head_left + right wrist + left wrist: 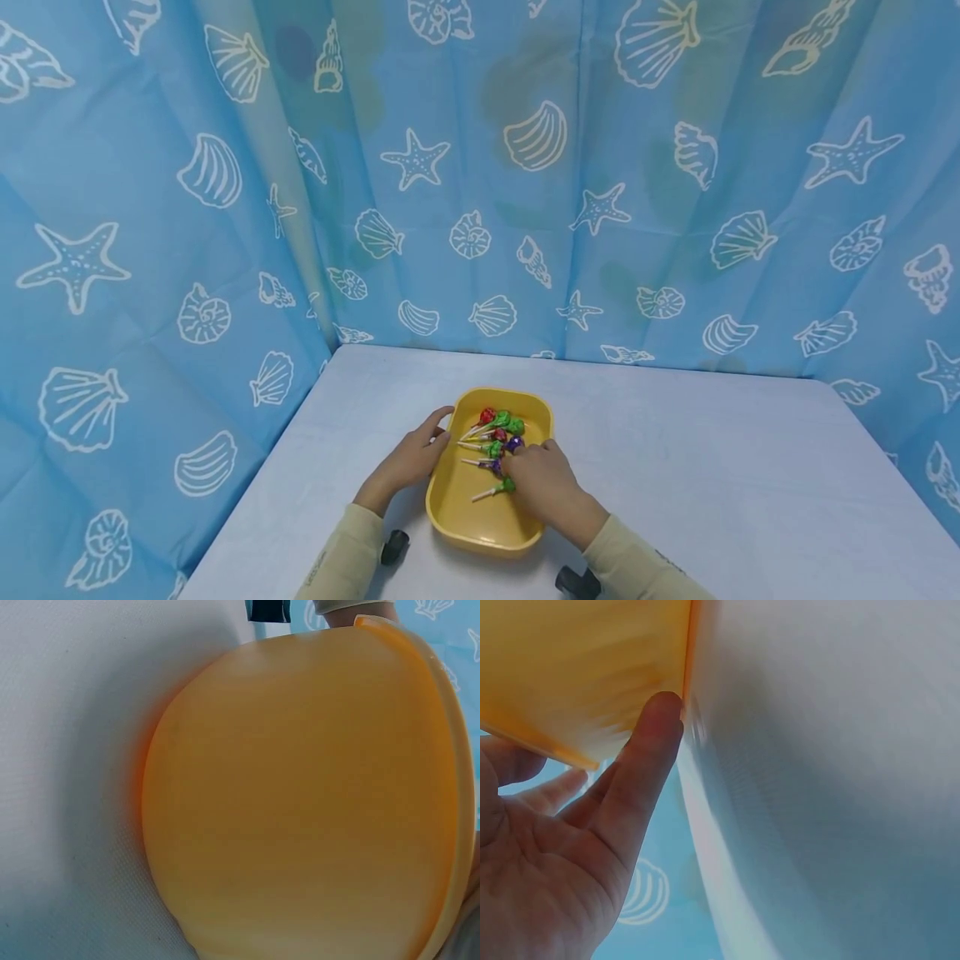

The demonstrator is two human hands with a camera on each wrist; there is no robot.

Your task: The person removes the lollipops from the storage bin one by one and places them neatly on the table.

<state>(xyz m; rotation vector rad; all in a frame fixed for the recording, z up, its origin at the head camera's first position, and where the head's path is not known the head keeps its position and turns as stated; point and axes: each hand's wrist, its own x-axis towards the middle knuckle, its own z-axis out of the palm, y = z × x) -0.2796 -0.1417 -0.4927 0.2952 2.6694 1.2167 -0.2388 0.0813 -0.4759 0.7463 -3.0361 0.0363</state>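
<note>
A person in pale sleeves (347, 546), a black device (394, 547) near the left wrist, works over a yellow tray (483, 533) on a white-covered table (712, 467). The right hand (546, 485) dips over the tray's right side, its fingertips hidden; whether it grasps anything cannot be told. A green lollipop (507, 485) lies nearest, beside that hand. The left hand (411, 457) grips the tray's left rim. Farther in, more lollipops (493, 449), wrapped in red, green and purple, lie clustered. Behind hangs a blue seashell-print curtain (472, 125).
</note>
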